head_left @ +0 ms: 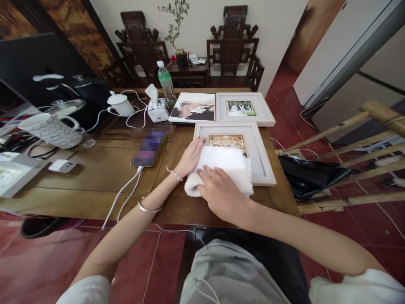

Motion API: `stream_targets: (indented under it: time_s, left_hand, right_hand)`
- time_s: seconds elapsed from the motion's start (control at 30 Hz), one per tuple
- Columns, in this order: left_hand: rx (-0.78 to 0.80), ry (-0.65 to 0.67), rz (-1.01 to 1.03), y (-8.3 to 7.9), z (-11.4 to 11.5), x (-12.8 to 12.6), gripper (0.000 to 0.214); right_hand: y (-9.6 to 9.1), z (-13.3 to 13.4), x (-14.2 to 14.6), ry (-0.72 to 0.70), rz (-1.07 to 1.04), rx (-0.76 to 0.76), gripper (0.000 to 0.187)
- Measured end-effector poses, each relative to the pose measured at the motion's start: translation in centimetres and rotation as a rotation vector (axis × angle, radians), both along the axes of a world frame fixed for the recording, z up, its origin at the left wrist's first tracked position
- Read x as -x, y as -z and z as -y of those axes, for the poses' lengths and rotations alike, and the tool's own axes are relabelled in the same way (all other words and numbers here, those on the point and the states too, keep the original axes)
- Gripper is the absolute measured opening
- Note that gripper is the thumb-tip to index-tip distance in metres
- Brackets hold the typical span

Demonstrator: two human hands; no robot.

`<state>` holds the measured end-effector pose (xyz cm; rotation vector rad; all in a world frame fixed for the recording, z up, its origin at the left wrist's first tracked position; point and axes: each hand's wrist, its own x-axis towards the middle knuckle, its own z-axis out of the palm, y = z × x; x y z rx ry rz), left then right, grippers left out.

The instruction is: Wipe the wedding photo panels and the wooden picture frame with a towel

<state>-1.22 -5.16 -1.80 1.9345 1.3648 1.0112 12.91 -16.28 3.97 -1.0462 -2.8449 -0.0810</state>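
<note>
A light wooden picture frame (pixel 268 171) with a pale mat and a small photo lies flat near the table's right end. Folded on its lower left part is a fluffy white towel (pixel 224 157), which covers part of the photo and the frame's lower left corner. My left hand (pixel 190 157) holds the frame's left edge, its fingertips on the rim beside the towel. On top of the towel is my right hand (pixel 223 192), its fingers pressed into the pile and its thumb at the towel's rolled left end.
Behind lie a second frame (pixel 264 110) and a white-edged photo panel (pixel 194 101). A bottle (pixel 166 82), tissue box (pixel 158 110), lidded cup (pixel 120 104), mug (pixel 53 131), charger (pixel 62 166) and phone (pixel 148 147) with a cable stand or lie leftward. Bamboo poles (pixel 341 177) stand right.
</note>
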Motion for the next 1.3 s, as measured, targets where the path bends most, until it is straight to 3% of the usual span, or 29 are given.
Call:
stream_targets:
  time_s: [0.2, 0.37, 0.47, 0.73, 0.83, 0.93, 1.1, 1.2, 1.3]
  left_hand:
    - [-0.198, 0.049, -0.165, 0.8, 0.1, -0.1, 0.039]
    - [-0.203, 0.081, -0.237, 1.3, -0.1, 0.1, 0.039]
    - [-0.198, 0.080, -0.249, 1.4, 0.0, 0.0, 0.040]
    - [-0.259, 0.075, -0.301, 1.4, -0.1, 0.0, 0.038]
    - [-0.274, 0.103, -0.317, 1.5, -0.2, 0.2, 0.039]
    - [-0.265, 0.111, -0.333, 1.6, -0.2, 0.3, 0.039]
    - [-0.225, 0.115, -0.344, 1.6, -0.2, 0.3, 0.038]
    - [-0.213, 0.131, -0.346, 1.5, -0.3, 0.2, 0.039]
    - [-0.196, 0.136, -0.352, 1.3, -0.3, 0.2, 0.041]
  right_hand:
    - [-0.6, 0.4, -2.9, 0.041, 0.046, 0.032, 0.031]
    - [-2.1, 0.9, -7.5, 0.140, 0.140, 0.086, 0.034]
    - [-2.9, 0.7, -8.7, 0.153, 0.178, 0.133, 0.035]
    - [-1.9, -1.1, -3.6, -0.023, 0.068, 0.155, 0.031]
    - [-1.3, -0.9, -3.1, -0.049, 0.056, 0.112, 0.031]
    - [-1.2, 0.4, -5.0, 0.029, 0.080, 0.074, 0.032]
    - [-1.9, 2.5, -10.3, 0.323, 0.202, 0.031, 0.036]
    - [-1.9, 1.7, -12.4, 0.422, 0.265, -0.015, 0.039]
    - [-1.2, -1.0, -13.3, 0.434, 0.282, -0.056, 0.041]
